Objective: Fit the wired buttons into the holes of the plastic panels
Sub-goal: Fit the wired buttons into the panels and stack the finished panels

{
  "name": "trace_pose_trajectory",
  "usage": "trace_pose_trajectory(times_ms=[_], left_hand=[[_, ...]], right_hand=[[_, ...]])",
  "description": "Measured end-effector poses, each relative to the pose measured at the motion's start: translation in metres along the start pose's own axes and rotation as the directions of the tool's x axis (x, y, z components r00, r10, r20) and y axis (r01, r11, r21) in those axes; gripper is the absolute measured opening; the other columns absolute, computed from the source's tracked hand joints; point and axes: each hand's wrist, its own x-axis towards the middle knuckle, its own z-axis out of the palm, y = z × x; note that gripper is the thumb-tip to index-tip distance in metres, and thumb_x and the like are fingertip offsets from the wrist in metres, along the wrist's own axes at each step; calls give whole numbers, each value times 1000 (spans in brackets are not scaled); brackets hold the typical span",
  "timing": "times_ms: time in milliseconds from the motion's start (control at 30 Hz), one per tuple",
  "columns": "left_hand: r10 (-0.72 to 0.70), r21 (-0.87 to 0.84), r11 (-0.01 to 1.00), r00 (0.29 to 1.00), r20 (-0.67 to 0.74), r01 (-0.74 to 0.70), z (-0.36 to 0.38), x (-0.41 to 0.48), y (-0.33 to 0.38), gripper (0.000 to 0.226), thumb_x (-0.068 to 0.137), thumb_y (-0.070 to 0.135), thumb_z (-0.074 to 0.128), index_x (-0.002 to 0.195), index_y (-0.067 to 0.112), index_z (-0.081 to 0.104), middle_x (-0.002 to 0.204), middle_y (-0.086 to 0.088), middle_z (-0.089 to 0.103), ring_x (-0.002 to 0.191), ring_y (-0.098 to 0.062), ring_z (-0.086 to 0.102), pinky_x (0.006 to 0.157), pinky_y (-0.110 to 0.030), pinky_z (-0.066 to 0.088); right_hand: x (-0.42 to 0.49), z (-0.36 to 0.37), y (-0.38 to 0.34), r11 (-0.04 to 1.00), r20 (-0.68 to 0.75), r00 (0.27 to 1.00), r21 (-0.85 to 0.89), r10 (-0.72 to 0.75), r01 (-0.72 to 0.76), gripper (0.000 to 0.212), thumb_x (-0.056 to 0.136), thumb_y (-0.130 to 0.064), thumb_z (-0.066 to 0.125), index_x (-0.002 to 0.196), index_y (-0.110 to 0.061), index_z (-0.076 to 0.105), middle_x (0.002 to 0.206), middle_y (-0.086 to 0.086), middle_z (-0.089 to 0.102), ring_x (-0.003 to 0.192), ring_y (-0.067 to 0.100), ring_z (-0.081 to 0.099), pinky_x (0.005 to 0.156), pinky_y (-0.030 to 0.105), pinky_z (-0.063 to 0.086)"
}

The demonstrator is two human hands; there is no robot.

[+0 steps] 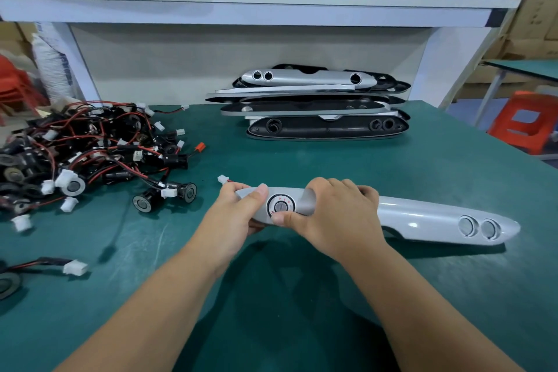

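A long silver plastic panel [422, 217] lies across the green table in front of me. Its left end is gripped by my left hand [238, 214], thumb on top. My right hand [332, 214] curls over the panel beside it, the thumb pressing a round wired button [280, 205] seated in the left hole. That button's white connector [222, 180] sticks out behind the panel's left tip. Two holes [478, 227] near the panel's right end show nothing fitted.
A tangled heap of wired buttons [90, 148] with red and black leads lies at the left; two loose buttons [166, 195] sit near my left hand. A stack of panels [317, 112] stands at the back. A white shelf frame [241, 6] runs overhead.
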Motion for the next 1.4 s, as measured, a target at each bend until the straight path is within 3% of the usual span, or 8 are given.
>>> trace_pose_trajectory(times_ms=[167, 333, 500, 600, 767, 900, 1167, 1400], left_hand=[[-15, 7, 1000, 1000, 18, 15, -1, -1, 1, 17, 92, 31, 57, 99, 17, 50, 90, 0, 70, 74, -7, 69, 68, -23, 55], [-31, 130, 991, 999, 25, 28, -4, -1, 0, 53, 61, 36, 76, 104, 19, 50, 95, -2, 70, 95, -24, 67, 94, -46, 50], [-51, 174, 983, 999, 6, 50, -7, 5, -6, 38, 75, 14, 80, 101, 18, 52, 93, -6, 70, 96, -30, 66, 95, -51, 49], [-53, 164, 985, 998, -29, 57, -18, 11, -7, 32, 78, 13, 77, 99, 19, 54, 95, -7, 69, 95, -28, 67, 95, -48, 50], [-22, 162, 986, 997, -71, 34, -30, 20, -8, 30, 78, 12, 77, 96, 20, 54, 95, -8, 68, 93, -28, 68, 91, -47, 53], [4, 203, 979, 995, -99, 16, -25, 27, -9, 33, 78, 17, 78, 97, 26, 52, 93, -3, 65, 91, -27, 68, 90, -46, 53], [-14, -21, 1000, 999, -48, 13, -34, 21, -22, 21, 86, 14, 67, 101, 22, 54, 104, -6, 64, 84, -13, 67, 71, -26, 54], [-103, -202, 977, 977, -189, 64, -44, 7, -19, 15, 99, 36, 44, 102, 21, 48, 109, -11, 63, 91, -24, 67, 78, -38, 52]], right_hand=[[2, 1, 2, 1000, -21, 1000, 11, -1, 1, 71, 55, -91, 28, 83, -29, 48, 79, -15, 52, 82, 12, 43, 75, 32, 17], [-6, 4, 6, 998, -45, 998, -53, -43, 41, 84, 53, -96, 17, 96, -32, 51, 91, -16, 55, 95, 12, 48, 96, 34, 20], [-11, 4, 29, 993, 73, 992, -59, -102, 107, 96, 49, -96, 28, 127, -42, 38, 122, -18, 50, 120, 12, 41, 110, 45, 8], [-13, -2, 70, 995, 127, 992, -93, -14, 26, 98, 48, -97, 28, 134, -48, 29, 132, -19, 44, 127, 11, 35, 111, 44, 6], [-27, -18, 153, 971, 146, 967, -152, 209, -186, 105, 39, -100, 22, 129, -47, 36, 129, -16, 48, 126, 13, 36, 110, 47, 14], [-27, -13, 169, 962, 85, 964, -131, 251, -239, 99, 42, -100, 25, 123, -46, 40, 126, -16, 48, 124, 14, 37, 105, 55, 19], [-38, -15, 162, 964, 3, 966, -67, 260, -259, 97, 36, -100, 31, 116, -47, 43, 124, -18, 48, 122, 12, 36, 95, 51, 31], [-65, -27, 152, 981, -193, 963, 12, 190, -191, 93, 46, -89, 44, 119, -32, 56, 121, -9, 56, 118, 18, 45, 93, 42, 32]])
